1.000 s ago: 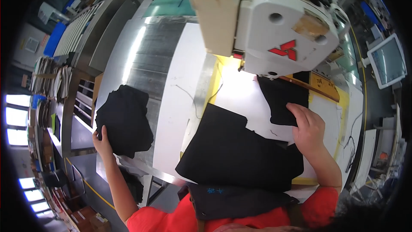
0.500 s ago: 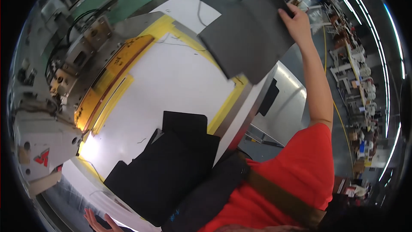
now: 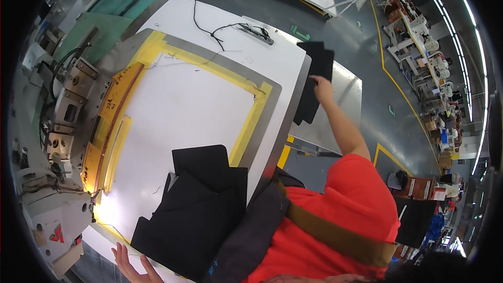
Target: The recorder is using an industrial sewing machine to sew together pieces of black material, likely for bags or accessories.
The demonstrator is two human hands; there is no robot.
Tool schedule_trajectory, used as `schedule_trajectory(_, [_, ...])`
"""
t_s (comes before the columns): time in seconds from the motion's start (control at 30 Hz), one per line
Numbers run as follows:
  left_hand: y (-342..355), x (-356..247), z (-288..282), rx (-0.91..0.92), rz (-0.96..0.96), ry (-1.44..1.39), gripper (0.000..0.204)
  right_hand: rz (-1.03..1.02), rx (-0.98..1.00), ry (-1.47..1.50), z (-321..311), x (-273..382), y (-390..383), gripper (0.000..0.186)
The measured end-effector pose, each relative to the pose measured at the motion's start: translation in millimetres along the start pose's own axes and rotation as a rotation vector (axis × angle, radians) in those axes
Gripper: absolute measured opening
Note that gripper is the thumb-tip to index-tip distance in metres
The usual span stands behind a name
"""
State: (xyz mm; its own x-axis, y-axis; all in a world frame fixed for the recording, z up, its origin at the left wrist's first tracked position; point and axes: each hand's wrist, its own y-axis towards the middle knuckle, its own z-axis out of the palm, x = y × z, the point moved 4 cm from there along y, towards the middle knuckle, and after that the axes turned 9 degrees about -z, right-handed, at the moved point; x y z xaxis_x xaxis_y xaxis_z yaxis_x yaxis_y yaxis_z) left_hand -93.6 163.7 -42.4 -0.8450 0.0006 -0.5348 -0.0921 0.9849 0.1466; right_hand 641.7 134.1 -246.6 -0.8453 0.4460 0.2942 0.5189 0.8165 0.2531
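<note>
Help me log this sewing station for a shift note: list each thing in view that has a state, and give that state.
Right hand: stretched out, on the black fabric panel draped over the metal side table's edge.
Left hand: open, fingers spread, at the near table edge beside the black fabric stack.
Black fabric stack: lying flat, pieces overlapped.
Power strip: cable plugged in, lying on the white table.

We see a grey factory floor (image 3: 361, 36) with yellow lines (image 3: 385, 57), rows of sewing stations (image 3: 419, 36) at upper right under long ceiling lights (image 3: 474, 57), and a white counter (image 3: 178, 105) edged in yellow tape at centre.
</note>
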Motion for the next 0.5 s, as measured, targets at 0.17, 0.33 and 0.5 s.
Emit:
schedule_trajectory(0.17, [-6.6, 7.3, 7.2, -0.015, -0.020, -0.015, 0.048, 0.106, 0.241, -0.069, 53.9, 18.2, -73.2, 0.039])
schedule_trajectory(0.33, [-2.2, 14.0, 11.8, 0.045, -0.021, 0.051, 0.048, 0.058, 0.427, -0.271, 84.6, 42.9, -88.9, 0.064])
schedule_trajectory(0.5, [-19.0, -11.2, -7.9, 0.079, -0.085, 0.251, 0.042, 0.054, 0.494, -0.240, 153.8, 48.8, -80.7, 0.048])
